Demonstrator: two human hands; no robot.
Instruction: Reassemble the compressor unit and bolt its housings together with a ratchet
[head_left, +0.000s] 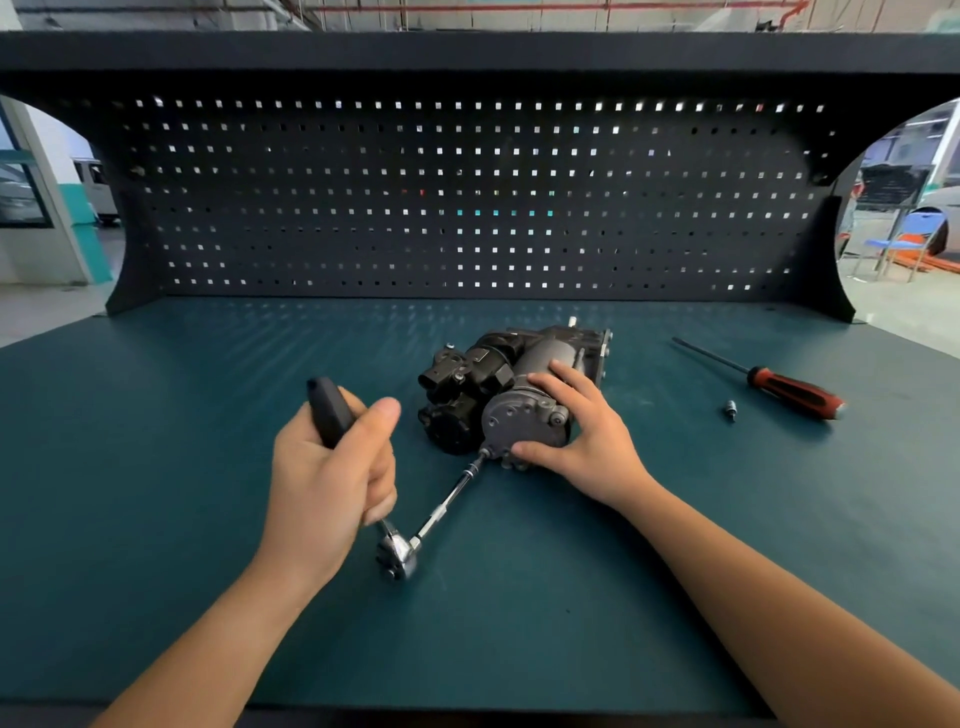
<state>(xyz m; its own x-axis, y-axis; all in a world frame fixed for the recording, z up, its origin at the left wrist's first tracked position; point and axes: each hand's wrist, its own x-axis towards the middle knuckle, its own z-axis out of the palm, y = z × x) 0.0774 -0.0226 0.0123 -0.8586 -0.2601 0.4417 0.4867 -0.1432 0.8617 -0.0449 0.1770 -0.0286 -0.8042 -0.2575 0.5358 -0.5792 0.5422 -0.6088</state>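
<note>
the compressor unit (498, 379) is lying on its side around the middle of the green worktop (156, 467), a little nearer the back edge than the front, with its round grey end cap (511, 423) facing the front edge. the right hand (582, 431) is gripping it at that near end. its fingers (558, 376) are curling over the top of the grey cylinder, while the thumb (527, 448) is pressing in under the rim of the end cap, so the housing is sitting between thumb and fingers.

the left hand (327, 467) is closing round the black handle of the ratchet (397, 553), thumb pointing up along it. the handle is sticking out above the fist and the chrome head is showing below it, just over the worktop. a slim extension bar (452, 496) is running from the head up and to the right, and its tip is meeting the lower left edge of the end cap, just beside the right thumb.

a screwdriver (795, 392) with a red and black handle is lying toward the right edge, shaft pointing at the back edge. a small metal socket (730, 410) is resting near its handle. any marking on the housings or tools is too small to read.
</note>
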